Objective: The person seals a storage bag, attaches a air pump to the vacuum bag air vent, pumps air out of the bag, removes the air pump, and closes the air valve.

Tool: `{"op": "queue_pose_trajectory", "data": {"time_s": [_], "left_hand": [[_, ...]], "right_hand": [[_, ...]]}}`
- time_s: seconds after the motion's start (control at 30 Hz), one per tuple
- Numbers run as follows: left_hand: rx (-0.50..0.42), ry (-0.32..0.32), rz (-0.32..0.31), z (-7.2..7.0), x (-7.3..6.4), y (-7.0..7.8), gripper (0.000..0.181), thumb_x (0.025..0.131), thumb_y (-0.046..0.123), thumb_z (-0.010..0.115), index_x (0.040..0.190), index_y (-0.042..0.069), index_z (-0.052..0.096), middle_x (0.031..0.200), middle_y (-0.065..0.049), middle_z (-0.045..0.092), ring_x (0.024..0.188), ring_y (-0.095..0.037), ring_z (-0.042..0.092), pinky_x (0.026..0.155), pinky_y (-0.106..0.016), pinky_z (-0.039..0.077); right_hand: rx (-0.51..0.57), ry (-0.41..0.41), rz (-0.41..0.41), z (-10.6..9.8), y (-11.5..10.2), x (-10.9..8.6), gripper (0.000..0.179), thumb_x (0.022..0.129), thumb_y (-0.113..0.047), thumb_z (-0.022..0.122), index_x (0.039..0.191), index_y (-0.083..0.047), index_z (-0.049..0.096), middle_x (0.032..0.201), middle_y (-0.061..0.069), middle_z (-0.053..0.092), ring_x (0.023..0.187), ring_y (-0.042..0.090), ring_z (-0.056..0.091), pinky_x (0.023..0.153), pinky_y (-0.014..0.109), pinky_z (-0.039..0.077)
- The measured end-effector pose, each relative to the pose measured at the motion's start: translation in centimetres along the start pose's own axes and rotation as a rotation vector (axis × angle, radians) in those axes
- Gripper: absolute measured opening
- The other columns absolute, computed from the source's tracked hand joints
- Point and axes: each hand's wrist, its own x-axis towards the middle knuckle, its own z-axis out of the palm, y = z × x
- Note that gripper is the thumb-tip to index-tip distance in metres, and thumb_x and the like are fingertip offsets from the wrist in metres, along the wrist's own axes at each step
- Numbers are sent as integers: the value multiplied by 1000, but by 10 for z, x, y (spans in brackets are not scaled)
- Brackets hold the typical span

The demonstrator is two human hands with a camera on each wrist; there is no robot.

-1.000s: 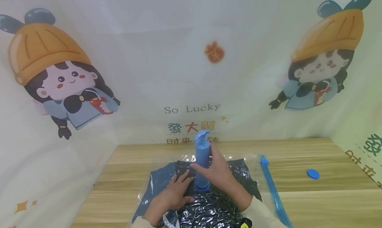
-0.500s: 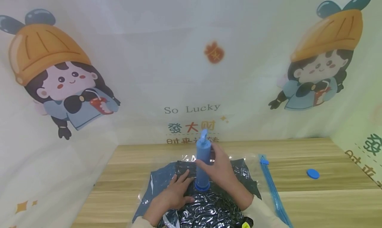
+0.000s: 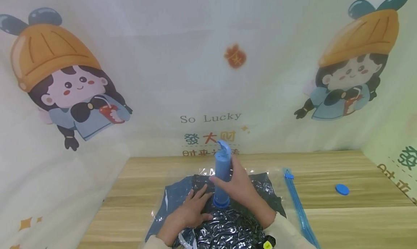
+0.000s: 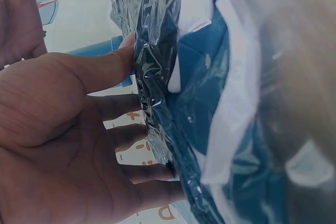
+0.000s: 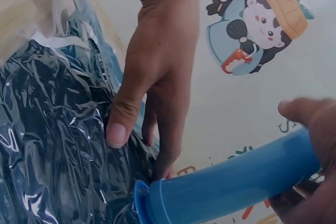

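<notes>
A blue cylindrical hand pump (image 3: 222, 165) with a curved handle on top stands upright on a clear vacuum storage bag (image 3: 224, 229) filled with dark, wrinkled fabric. My right hand (image 3: 244, 187) grips the pump's barrel, thumb on its near side; part of the fingers is hidden behind it. In the right wrist view, the pump's flared base (image 5: 142, 203) sits against the wrinkled plastic. Left of the pump, my left hand (image 3: 190, 209) rests on the bag with its fingers spread. The left wrist view shows its thumb and fingertips (image 4: 131, 103) pressing the crinkled film.
A blue zip slider (image 3: 288, 176) sits on the blue seal strip (image 3: 298, 209) along the bag's right side. Farther right, a round blue cap (image 3: 342, 189) lies on the wooden table (image 3: 325, 169). A printed cloth backdrop (image 3: 156, 97) rises behind the table.
The pump's handle has turned about its upright axis, pointing first right, then edge-on, now left. My right thumb and fingers shifted slightly on the barrel. My left hand has stayed in place.
</notes>
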Motion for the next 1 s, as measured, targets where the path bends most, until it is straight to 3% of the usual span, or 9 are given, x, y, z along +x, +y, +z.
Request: {"op": "queue_pose_trajectory", "data": {"time_s": [0.17, 0.27, 0.43, 0.63, 0.77, 0.9, 1.0], "left_hand": [[3, 3, 11, -1, 0, 0, 70, 92, 33, 75, 151, 9, 47, 164, -16, 25, 143, -58, 18, 106, -73, 27], [1, 3, 10, -1, -1, 1, 69, 92, 33, 75, 151, 9, 47, 164, -16, 25, 143, -58, 18, 106, -73, 27], [4, 3, 5, 0, -2, 0, 69, 93, 33, 74, 151, 8, 47, 164, -16, 25, 143, -58, 18, 107, -72, 26], [10, -3, -6, 1, -1, -1, 70, 92, 35, 74, 151, 9, 47, 164, -15, 25, 143, -57, 18, 106, -72, 27], [10, -8, -11, 1, 0, -1, 70, 93, 35, 74, 152, 10, 47, 165, -14, 24, 144, -57, 17, 106, -72, 27], [6, -10, -2, 0, 0, -1, 70, 93, 34, 74, 152, 10, 46, 165, -15, 23, 143, -57, 17, 107, -72, 26], [4, -10, 3, 0, -1, 0, 69, 93, 34, 74, 152, 9, 46, 165, -15, 23, 143, -57, 17, 107, -72, 25]], "right_hand": [[-68, 88, -45, 0, 3, 2, 75, 81, -27, 89, 143, -10, 51, 126, 11, 61, 106, 30, 65, 82, 43, 58], [-65, 94, -56, -3, 3, 2, 73, 79, -23, 90, 142, -12, 54, 124, 8, 63, 103, 26, 66, 82, 39, 58], [29, 34, -23, -7, 3, 2, 68, 85, -12, 84, 144, -5, 50, 129, 14, 61, 110, 34, 65, 90, 45, 56], [107, -57, -8, -8, 3, 0, 73, 87, 4, 70, 151, 0, 35, 145, 24, 48, 130, 46, 50, 103, 53, 44], [65, -40, -1, -5, 3, -1, 78, 89, -9, 78, 153, -4, 34, 144, 22, 49, 128, 45, 51, 100, 55, 47], [-16, 36, -16, -1, 4, 2, 80, 85, -29, 86, 149, -10, 43, 136, 14, 56, 117, 37, 60, 88, 49, 56], [-63, 91, -62, 2, 5, 4, 75, 82, -28, 88, 144, -11, 50, 128, 11, 60, 108, 33, 64, 80, 43, 58]]}}
